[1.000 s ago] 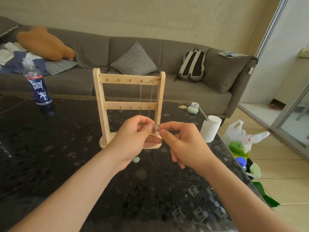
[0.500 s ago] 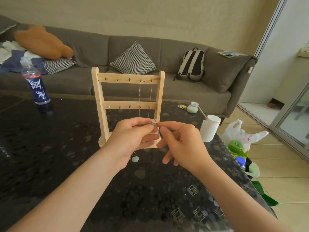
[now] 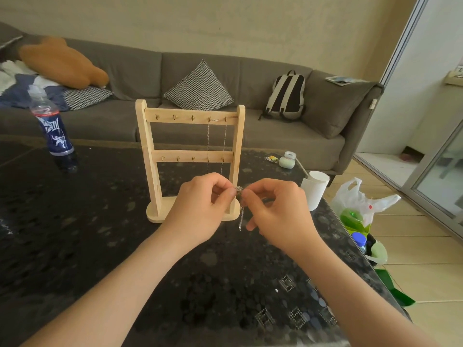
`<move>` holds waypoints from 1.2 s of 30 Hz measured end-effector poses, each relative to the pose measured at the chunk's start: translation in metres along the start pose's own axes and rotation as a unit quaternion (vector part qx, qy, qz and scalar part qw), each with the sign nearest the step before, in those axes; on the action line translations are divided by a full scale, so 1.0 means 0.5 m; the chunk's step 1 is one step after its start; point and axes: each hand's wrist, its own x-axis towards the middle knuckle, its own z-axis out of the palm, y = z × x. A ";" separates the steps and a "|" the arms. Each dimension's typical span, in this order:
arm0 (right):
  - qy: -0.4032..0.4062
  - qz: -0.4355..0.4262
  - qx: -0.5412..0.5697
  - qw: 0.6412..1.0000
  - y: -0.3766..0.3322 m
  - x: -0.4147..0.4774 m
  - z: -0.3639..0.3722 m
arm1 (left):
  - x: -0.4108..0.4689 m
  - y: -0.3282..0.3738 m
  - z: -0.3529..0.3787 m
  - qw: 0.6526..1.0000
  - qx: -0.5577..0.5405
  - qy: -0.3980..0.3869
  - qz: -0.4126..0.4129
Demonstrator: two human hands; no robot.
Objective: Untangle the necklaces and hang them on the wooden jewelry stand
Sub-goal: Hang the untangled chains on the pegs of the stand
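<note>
Left hand (image 3: 200, 209), right hand (image 3: 278, 211): thumb and forefinger of each pinch silver chain knot (image 3: 239, 189), tail dangling toward 6 o'clock. Wooden jewelry stand (image 3: 147, 159) at 12 o'clock, behind hands; hung necklace (image 3: 208, 146) on top bar.

Two bare forearms reach in from the lower corners and meet at centre frame. The left hand (image 3: 200, 209) and right hand (image 3: 278, 211) face each other, thumb and forefinger of each pinching a small tangle of chain (image 3: 239, 189), remaining fingers loosely curled.
</note>
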 end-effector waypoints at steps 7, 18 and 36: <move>-0.032 0.019 0.015 0.999 0.009 0.005 -0.014 | 0.011 -0.006 0.002 0.984 -0.142 0.008 -0.103; -0.156 0.055 0.095 0.982 0.004 0.002 -0.026 | 0.006 0.020 0.000 0.911 -0.371 0.000 -0.178; -0.036 0.033 0.016 0.999 -0.006 0.002 -0.004 | -0.006 0.016 -0.005 0.973 -0.214 -0.013 -0.083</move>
